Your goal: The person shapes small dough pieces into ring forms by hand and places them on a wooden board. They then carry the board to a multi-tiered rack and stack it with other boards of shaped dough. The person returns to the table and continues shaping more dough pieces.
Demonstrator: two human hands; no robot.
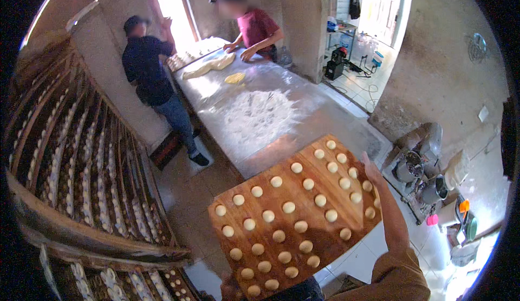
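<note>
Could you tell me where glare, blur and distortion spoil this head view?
Head view: the window and doorway are blown out; glare washes the floured table; the rack bends with fisheye; the wooden board of dough balls is slightly soft; corners are black.

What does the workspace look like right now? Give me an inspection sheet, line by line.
Surface: long steel table, dusted with flour.
Job's things: wooden board carrying rows of dough balls, held tilted above the floor.
Clutter: dough sheet and a yellow disc at the table's far end.
Hands: right hand grips the board's far edge; left hand at its near corner, mostly hidden.
Cables: cord on the tiled floor by the doorway.
Surroundings: rack of filled boards at left; two people at the table; mixers at right.
</note>
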